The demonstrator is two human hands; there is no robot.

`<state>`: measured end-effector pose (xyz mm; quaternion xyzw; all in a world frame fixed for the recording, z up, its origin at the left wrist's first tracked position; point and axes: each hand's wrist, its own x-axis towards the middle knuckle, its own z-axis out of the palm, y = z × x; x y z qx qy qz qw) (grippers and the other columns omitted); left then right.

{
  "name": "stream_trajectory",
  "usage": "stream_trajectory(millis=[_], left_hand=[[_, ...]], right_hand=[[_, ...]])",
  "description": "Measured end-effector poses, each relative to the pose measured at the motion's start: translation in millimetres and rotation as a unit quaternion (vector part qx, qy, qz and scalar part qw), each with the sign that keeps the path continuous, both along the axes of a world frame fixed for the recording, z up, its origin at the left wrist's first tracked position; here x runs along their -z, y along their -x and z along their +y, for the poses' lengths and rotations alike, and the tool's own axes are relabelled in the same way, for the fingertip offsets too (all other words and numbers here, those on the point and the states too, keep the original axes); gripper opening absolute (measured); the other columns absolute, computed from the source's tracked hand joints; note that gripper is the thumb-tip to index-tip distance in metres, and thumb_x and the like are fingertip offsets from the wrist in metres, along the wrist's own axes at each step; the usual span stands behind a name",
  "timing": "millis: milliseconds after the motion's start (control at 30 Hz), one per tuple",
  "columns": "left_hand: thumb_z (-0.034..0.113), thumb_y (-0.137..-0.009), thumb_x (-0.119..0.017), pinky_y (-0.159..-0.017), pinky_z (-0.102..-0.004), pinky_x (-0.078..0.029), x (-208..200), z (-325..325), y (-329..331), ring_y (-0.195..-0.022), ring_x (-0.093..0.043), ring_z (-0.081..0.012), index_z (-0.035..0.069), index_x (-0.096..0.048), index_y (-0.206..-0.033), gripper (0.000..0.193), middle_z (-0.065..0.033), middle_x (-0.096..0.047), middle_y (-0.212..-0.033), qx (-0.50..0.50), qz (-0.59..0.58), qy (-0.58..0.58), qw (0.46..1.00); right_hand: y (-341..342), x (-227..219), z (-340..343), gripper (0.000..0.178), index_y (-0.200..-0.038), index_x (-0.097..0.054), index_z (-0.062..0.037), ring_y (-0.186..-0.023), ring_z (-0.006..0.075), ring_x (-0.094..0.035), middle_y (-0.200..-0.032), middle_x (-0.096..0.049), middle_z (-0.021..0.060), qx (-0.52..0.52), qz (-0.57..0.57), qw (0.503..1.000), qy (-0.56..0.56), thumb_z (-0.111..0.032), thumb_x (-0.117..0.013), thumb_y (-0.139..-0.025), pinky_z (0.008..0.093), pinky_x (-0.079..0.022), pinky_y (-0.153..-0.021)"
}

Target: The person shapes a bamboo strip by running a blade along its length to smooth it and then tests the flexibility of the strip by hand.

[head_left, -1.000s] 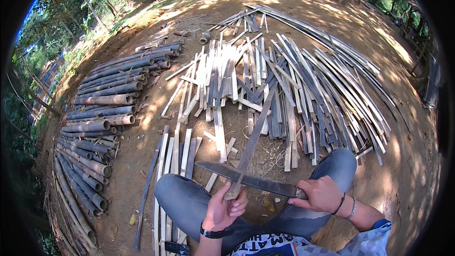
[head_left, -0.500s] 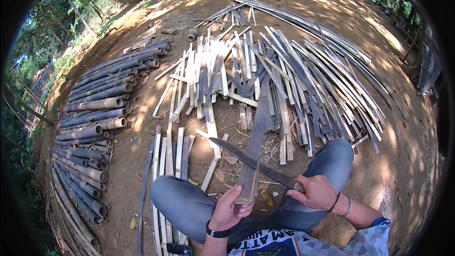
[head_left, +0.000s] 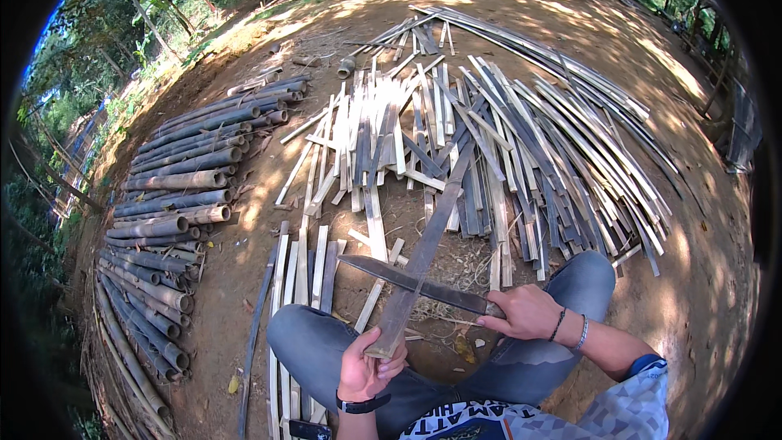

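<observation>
Between my knees, my left hand (head_left: 368, 368) is closed around the near end of a long, dark bamboo slat (head_left: 402, 303). The slat slants away from me, its far end reaching the heap of strips. In my right hand (head_left: 525, 314) is the handle of a machete (head_left: 444, 294), gripped at the right of the slat. Its long dark blade points left and crosses the slat a little beyond my left hand; whether its edge is cutting in I cannot tell. Part of the machete handle is hidden by my right fingers.
Ahead lies a large heap of split bamboo strips (head_left: 562, 167), pale and dark. Bamboo poles (head_left: 175, 182) are stacked at the left. More pale slats (head_left: 302, 265) lie beside my left knee. Shavings (head_left: 456, 310) litter the dirt between my legs.
My left hand and the slat's near end have moved left, so the slat slants more. The blade has swung flatter, and my right hand has risen slightly. The view has shifted a little.
</observation>
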<state>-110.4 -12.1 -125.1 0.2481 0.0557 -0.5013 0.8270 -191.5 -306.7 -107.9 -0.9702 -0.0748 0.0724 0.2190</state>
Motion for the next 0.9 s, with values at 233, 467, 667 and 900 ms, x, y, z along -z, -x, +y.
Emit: stream_trajectory(millis=[233, 467, 667, 900], left_hand=[[0.03, -0.096, -0.041, -0.041, -0.0206, -0.027, 8, -3, 4, -0.05, -0.034, -0.0081, -0.003, -0.048, -0.108, 0.036, -0.003, -0.039, -0.065, -0.006, 0.005, 0.005, 1.0], [0.029, -0.096, -0.043, -0.042, -0.0206, -0.027, 16, -6, 10, -0.051, -0.035, -0.0085, -0.003, -0.049, -0.105, 0.034, -0.003, -0.039, -0.065, -0.021, 0.039, 0.01, 0.999], [0.028, -0.096, -0.044, -0.042, -0.0215, -0.027, 19, -1, 12, -0.051, -0.035, -0.0088, -0.003, -0.05, -0.107, 0.034, -0.0033, -0.041, -0.066, -0.026, 0.038, -0.017, 0.999], [0.028, -0.095, -0.045, -0.043, -0.0221, -0.027, 28, 1, 17, -0.051, -0.034, -0.0091, -0.004, -0.05, -0.108, 0.035, -0.0054, -0.046, -0.068, -0.035, 0.04, 0.018, 0.998]], right_hand=[[15, 2, 8, 0.047, -0.086, -0.056, -0.0053, -0.054, 0.0379, -0.06, -0.053, -0.057, 0.0162, -0.053, 0.001, 0.998, -0.027, -0.052, -0.053, -0.089, 0.0468, -0.048, -0.049], [-3, 19, -4, 0.049, -0.081, -0.055, -0.0054, -0.051, 0.0359, -0.06, -0.053, -0.058, 0.0142, 0.029, -0.017, 0.999, 0.021, -0.053, -0.05, -0.09, 0.0444, -0.048, -0.047], [8, 15, 6, 0.049, -0.082, -0.055, -0.0062, -0.052, 0.035, -0.061, -0.054, -0.058, 0.0141, -0.052, -0.047, 0.998, -0.007, -0.054, -0.049, -0.09, 0.0434, -0.048, -0.047], [-5, 33, -3, 0.049, -0.083, -0.055, -0.0059, -0.053, 0.0358, -0.061, -0.054, -0.058, 0.0145, 0.013, -0.011, 0.999, 0.029, -0.054, -0.048, -0.091, 0.0441, -0.049, -0.048]])
